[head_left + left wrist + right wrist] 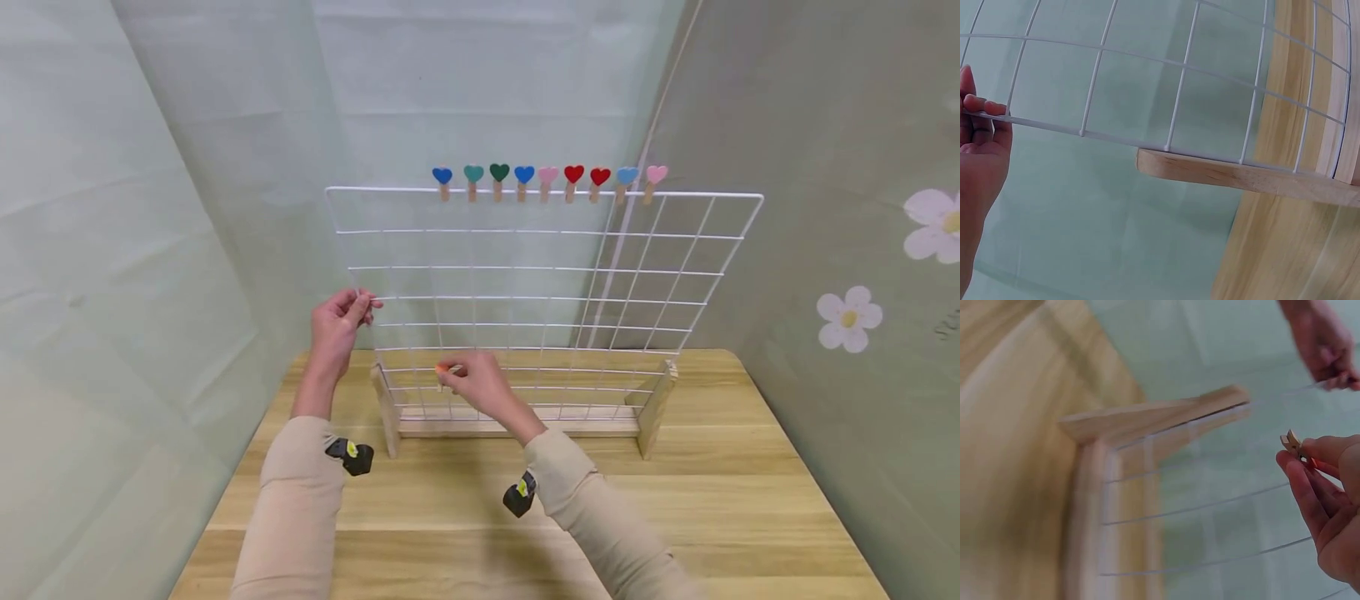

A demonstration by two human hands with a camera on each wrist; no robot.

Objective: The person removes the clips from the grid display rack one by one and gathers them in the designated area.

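Observation:
A white wire grid (547, 283) stands upright in a wooden base (517, 427) on the table. Several heart-topped wooden clothespins (547, 182) are clipped along its top wire. My left hand (341, 321) pinches the grid's left edge wire, and the left wrist view shows its fingers (979, 119) curled on that wire. My right hand (480, 385) is low in front of the grid and pinches a small wooden clothespin (1292, 444) with an orange top (444, 368) between thumb and fingers.
A light wooden table (712, 500) carries the rack. Pale green cloth walls (150, 208) close in on the left, back and right; the right one has white flower prints (849, 318). The base's wooden feet (654, 408) stick out toward me.

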